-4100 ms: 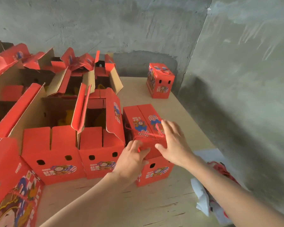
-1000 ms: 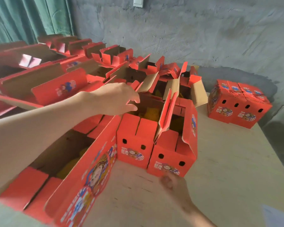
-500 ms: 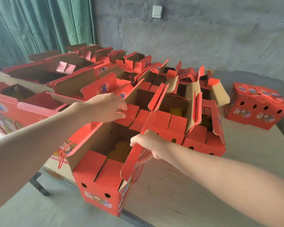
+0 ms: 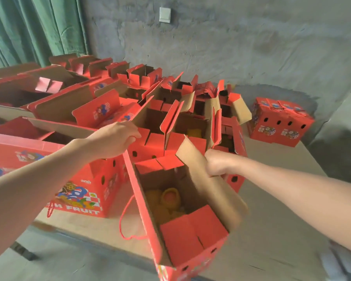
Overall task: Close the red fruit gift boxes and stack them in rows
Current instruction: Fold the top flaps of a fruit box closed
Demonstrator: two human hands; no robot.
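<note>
Grey concrete wall [image 4: 231, 47] and a green curtain [image 4: 28, 27] stand behind a plywood table [image 4: 272, 220] crowded with red fruit boxes. The open box [image 4: 190, 244] I am working on sits at the near edge of the table, right in front of me. Blur keeps me from telling whether it rests flat or is slightly lifted.

My left hand [image 4: 114, 138] is curled round the far end of its left flap [image 4: 142, 209]. My right hand [image 4: 216, 165] is clenched on the top edge of the right flap [image 4: 190, 155]. I hold one long flap in each hand because I judge that both have to swing inward together to meet over the middle.

The short end flaps are already folded in, so they should lie under the long ones. Fruit [image 4: 169, 197] in yellow netting sits low in the bottom, well clear of the folding line. A red cord handle [image 4: 124, 224] hangs loose outside the left wall, and I should mind it does not get trapped.

Two closed boxes [image 4: 282, 122] stand side by side, touching, at the far right corner against the wall. That looks like the start of the row, with bare table beside it for this one. The other open boxes [image 4: 170, 118] wait behind with flaps up, so most of the work is ahead.
</note>
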